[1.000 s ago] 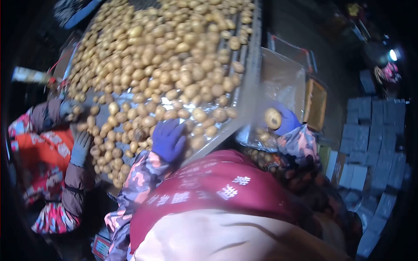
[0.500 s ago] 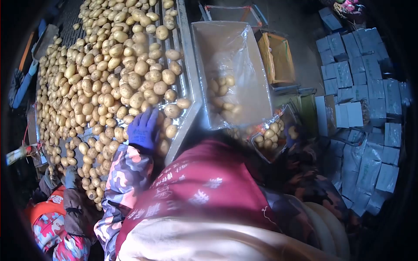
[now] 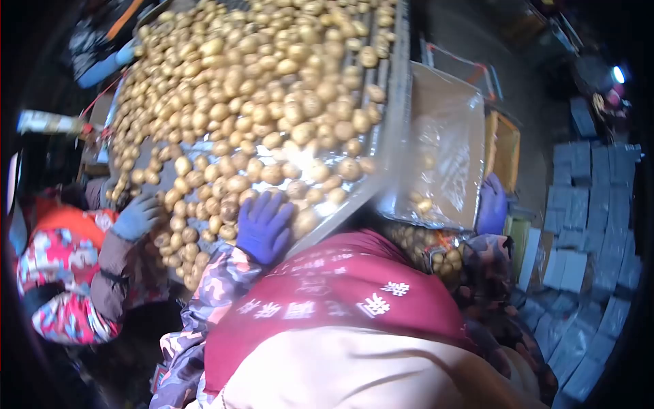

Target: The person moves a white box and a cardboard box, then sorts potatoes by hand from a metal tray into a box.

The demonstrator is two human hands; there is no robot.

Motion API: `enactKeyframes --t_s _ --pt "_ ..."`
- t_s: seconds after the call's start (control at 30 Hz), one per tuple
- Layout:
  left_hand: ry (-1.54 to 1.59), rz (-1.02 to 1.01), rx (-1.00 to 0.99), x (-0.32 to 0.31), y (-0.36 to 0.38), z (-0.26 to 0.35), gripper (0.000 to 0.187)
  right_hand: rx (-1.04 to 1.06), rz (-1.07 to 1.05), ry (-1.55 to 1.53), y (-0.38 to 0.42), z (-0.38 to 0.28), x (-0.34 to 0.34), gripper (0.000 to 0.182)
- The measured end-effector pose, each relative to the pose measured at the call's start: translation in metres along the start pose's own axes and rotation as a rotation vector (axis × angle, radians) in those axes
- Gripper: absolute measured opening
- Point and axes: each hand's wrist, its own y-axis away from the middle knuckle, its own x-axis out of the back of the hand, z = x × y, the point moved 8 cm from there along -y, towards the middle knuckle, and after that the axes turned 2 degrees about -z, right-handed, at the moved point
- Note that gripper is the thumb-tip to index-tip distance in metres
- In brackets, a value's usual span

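Sorting table heaped with potatoes (image 3: 293, 110), left hand (image 3: 263, 227) among them

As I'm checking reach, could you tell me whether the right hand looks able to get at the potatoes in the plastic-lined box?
Probably yes: the right hand is beside the box, whose open top leaves a way over its side to the potatoes.
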Motion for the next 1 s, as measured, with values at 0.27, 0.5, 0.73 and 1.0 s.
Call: enactKeyframes --t_s 0.27,0.5,0.73,1.0 --pt "0.023 0.19 0.065 -0.029 0.091 -0.037 0.054 -0.062 -0.849 -0.066 0.129 -0.171 -0.331 0.034" --pt "0.151 0.395 0.319 -0.064 0.162 -0.08 0.052 0.375 -1.139 0.401 0.08 -0.078 -0.449 0.034" --pt "0.025 0.587 0.32 -0.05 0.166 -0.087 0.063 0.821 -1.503 0.242 0.12 -0.136 -0.374 0.04" --pt "0.773 0.719 0.522 -0.105 0.093 -0.161 0.066 0.425 -1.55 0.213 0.169 -0.072 -0.457 0.038"
